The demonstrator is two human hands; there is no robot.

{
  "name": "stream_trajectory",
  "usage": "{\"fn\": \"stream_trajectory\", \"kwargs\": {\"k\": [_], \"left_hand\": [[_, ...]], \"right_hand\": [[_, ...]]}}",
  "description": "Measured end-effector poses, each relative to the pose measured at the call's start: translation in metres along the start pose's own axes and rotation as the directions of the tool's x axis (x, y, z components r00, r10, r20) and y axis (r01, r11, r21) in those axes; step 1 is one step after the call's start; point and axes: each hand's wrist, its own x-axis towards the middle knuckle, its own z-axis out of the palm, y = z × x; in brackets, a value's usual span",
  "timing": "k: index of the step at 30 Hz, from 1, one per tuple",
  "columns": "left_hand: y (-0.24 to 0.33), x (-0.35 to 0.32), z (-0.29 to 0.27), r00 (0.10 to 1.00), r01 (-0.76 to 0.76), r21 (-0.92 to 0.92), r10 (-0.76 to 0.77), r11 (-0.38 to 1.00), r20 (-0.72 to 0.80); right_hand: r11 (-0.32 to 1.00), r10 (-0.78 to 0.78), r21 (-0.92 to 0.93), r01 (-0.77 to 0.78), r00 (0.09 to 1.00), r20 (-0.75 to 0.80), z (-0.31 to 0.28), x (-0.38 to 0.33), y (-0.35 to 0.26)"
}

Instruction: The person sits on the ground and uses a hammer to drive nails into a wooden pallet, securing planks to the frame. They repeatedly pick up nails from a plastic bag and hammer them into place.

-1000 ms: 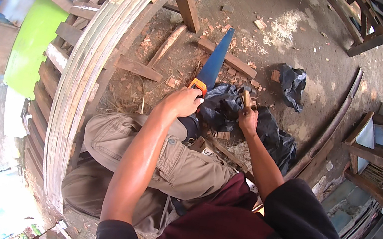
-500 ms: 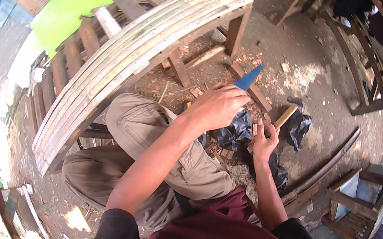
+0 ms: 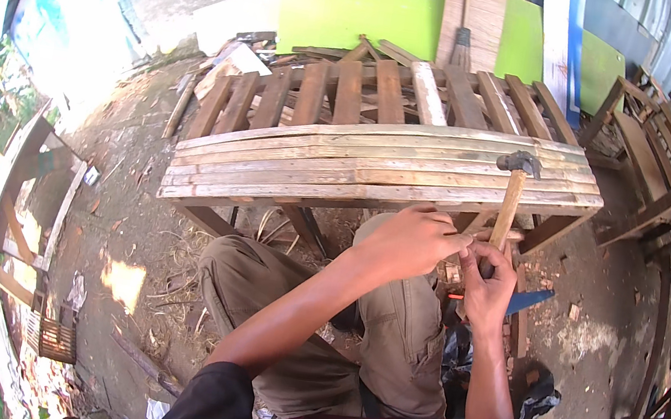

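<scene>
My right hand (image 3: pixel 490 286) is closed around the lower part of a hammer's wooden handle. The hammer (image 3: pixel 510 205) stands up from the fist, its dark metal head in front of the bamboo strips (image 3: pixel 376 168) of a slatted wooden bench. Coming across from the left, my left hand (image 3: pixel 415 244) meets the right one, its fingers bent and pinched together at the right fingertips. Whatever sits in that pinch is too small to make out. Beyond my right wrist a handsaw (image 3: pixel 528 302) with a blue blade lies low, partly covered by the hand.
Brown wooden slats (image 3: pixel 309 93) cross the bench behind the bamboo. A broom (image 3: pixel 461 46) leans against a board at the back. Wooden chairs (image 3: pixel 655 162) stand to the right. Black plastic bags (image 3: pixel 538 392) and wood scraps lie on the dirt floor beside my knee.
My view has swung left, so the bench lies across the front. My left hand has come off the blue saw and joined my right hand, which still grips the hammer, now raised upright.
</scene>
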Motion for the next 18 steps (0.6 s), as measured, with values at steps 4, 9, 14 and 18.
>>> {"fn": "stream_trajectory", "kwargs": {"k": [4,9,14,18], "left_hand": [[-0.037,-0.048,-0.035,0.941,0.207,-0.082,-0.222,0.975,-0.257],[-0.091,-0.148,-0.060,0.561,0.516,-0.406,-0.656,0.754,-0.504],[-0.135,-0.245,-0.082,0.061,0.476,-0.696,-0.809,0.538,-0.584],[-0.165,-0.271,-0.107,-0.085,0.654,-0.613,-0.763,0.443,-0.641]], "right_hand": [[0.942,-0.335,0.040,0.333,0.935,0.116,0.065,0.025,-0.021],[0.950,-0.268,-0.089,0.299,0.929,0.254,0.153,0.050,-0.041],[0.862,-0.288,-0.162,0.481,0.726,0.624,0.270,0.101,-0.052],[0.801,-0.314,-0.120,0.587,0.582,0.751,0.373,0.137,-0.022]]}}
